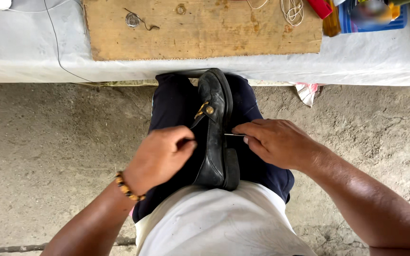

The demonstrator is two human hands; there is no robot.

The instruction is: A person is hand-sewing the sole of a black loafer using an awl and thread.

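Black shoe (216, 137) wedged on edge between the knees so it stays put; left hand (160, 156) clenched steadying its upper, right hand (274, 142) pinching a thin metal needle (234, 135) against the sole.

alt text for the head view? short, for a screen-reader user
Seen from above, a person clamps a black leather shoe sole-side right between their knees; the left hand steadies its upper while the right hand holds a thin metal needle at the sole edge. Beyond, a worn wooden board lies on a grey-covered bench.
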